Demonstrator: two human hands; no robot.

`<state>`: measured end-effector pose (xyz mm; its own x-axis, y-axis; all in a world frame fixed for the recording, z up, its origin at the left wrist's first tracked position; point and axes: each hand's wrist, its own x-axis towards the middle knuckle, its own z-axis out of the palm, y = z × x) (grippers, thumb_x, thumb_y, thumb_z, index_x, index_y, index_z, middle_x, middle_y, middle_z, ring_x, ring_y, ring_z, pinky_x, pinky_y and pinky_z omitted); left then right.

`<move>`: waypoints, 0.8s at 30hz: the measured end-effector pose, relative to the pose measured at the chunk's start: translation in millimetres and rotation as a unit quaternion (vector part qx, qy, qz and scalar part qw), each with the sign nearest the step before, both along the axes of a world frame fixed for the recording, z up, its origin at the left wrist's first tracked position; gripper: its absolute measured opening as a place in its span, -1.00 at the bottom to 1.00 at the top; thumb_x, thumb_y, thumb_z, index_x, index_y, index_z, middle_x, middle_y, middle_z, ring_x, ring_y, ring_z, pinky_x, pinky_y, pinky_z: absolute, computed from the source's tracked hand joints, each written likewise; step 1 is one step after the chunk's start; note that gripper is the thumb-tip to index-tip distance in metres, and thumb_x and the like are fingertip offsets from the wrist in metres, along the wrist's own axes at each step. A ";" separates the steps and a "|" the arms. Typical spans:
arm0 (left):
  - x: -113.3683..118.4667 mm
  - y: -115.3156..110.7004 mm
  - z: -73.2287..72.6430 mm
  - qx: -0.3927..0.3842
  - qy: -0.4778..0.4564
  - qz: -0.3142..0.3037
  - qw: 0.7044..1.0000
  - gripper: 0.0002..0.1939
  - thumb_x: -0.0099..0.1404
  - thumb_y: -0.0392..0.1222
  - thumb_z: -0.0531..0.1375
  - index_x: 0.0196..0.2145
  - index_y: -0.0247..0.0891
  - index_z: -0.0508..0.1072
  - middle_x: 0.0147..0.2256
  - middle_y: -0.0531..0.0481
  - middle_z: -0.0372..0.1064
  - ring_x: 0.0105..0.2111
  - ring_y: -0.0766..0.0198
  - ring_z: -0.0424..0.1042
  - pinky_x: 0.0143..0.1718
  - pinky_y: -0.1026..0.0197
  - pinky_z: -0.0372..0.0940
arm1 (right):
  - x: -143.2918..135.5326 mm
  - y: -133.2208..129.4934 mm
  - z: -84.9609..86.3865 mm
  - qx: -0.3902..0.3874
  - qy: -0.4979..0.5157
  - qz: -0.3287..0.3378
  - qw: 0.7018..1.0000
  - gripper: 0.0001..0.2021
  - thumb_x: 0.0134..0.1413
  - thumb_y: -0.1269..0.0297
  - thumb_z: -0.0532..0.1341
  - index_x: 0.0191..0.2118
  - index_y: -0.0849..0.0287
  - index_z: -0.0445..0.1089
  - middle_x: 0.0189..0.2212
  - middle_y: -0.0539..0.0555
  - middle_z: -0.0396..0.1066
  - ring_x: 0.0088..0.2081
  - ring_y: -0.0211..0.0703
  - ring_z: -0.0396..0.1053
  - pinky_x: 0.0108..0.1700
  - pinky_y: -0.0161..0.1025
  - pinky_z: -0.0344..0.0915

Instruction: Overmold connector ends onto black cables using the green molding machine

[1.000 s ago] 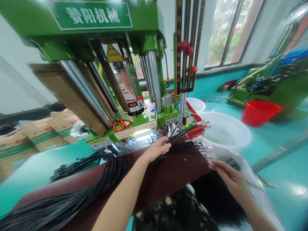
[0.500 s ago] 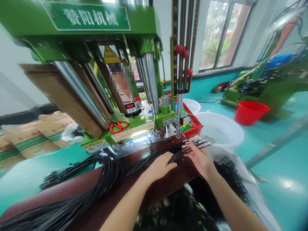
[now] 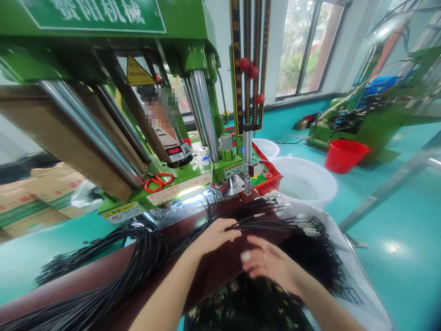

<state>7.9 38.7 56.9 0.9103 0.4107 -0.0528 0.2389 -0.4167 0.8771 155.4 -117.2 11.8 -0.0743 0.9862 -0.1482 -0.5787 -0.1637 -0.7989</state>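
Bright, cool daylight is admitted by the window [image 3: 298,50], whose panes are partly washed out. A second white glow is seen beneath the green machine [image 3: 193,27], flaring on its metal bed [image 3: 172,209]. Glare is returned by the teal floor [image 3: 406,216]; streaked highlights are shown on the chrome columns [image 3: 203,110]. Detail is lost in the black cables [image 3: 113,280]. The right hand [image 3: 272,266] is motion-blurred. Outer edges are stretched and softened; sign lettering [image 3: 103,11] is smeared.

orange-handled scissors [image 3: 159,180] lie on green press [image 3: 198,53] | brown cardboard [image 3: 65,131] tilted beside its steel columns [image 3: 93,133] | green-banded paper bags [image 3: 55,186] at left | large white tub [image 3: 310,172] on turquoise floor [image 3: 396,230], smaller tub [image 3: 267,148] behind | red bucket [image 3: 344,156] near second green machine [image 3: 386,138] | window [image 3: 306,46] beyond
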 end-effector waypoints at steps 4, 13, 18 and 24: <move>-5.2 -5.1 3.4 -0.052 -0.001 0.026 0.998 -0.70 0.18 -0.04 0.08 -0.57 -0.31 0.26 -0.60 0.13 0.17 -0.55 0.43 0.15 -0.47 0.36 0.04 | 10.8 37.5 20.0 0.157 0.075 -0.162 0.971 -0.71 -0.05 0.16 0.25 -0.13 -0.04 0.34 -0.06 0.03 0.34 0.04 -0.08 0.19 0.04 -0.04 0.12; -14.8 -20.0 -7.0 -0.094 -0.022 0.057 0.994 -0.47 0.25 0.13 -0.11 -0.46 -0.39 0.41 -0.57 -0.01 0.32 -0.55 0.38 0.23 -0.50 0.34 0.12 | 13.7 68.8 39.3 0.106 -0.086 -0.192 0.972 -0.75 0.02 0.10 0.19 -0.45 0.17 0.46 -0.45 0.06 0.46 -0.33 -0.12 0.40 -0.13 -0.10 0.27; -6.0 -24.3 -16.7 -0.137 -0.070 0.102 0.983 -0.50 0.26 0.10 -0.08 -0.25 -0.39 0.43 -0.31 -0.13 0.40 -0.27 0.23 0.34 -0.22 0.20 0.21 | -9.6 76.8 26.0 0.127 -0.200 -0.119 0.964 -0.64 0.09 0.03 0.09 -0.07 0.08 0.39 0.00 0.09 0.31 0.08 -0.05 0.16 0.14 -0.03 0.01; -2.4 -21.8 -5.2 -0.214 -0.083 0.000 0.973 -0.57 0.15 -0.03 0.15 -0.08 -0.35 0.33 -0.20 -0.12 0.37 -0.20 0.23 0.33 -0.09 0.14 0.18 | -17.6 90.0 45.8 0.196 -0.358 -0.091 0.909 -0.69 0.09 0.07 0.10 -0.12 0.06 0.43 0.08 0.05 0.23 0.16 -0.02 0.02 0.20 0.01 -0.15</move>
<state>5.5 16.9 51.7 0.9206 0.3839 -0.0715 0.0793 -0.0045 0.9968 137.8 -27.1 57.6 0.0730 0.9600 0.2705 0.1228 0.2605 -0.9576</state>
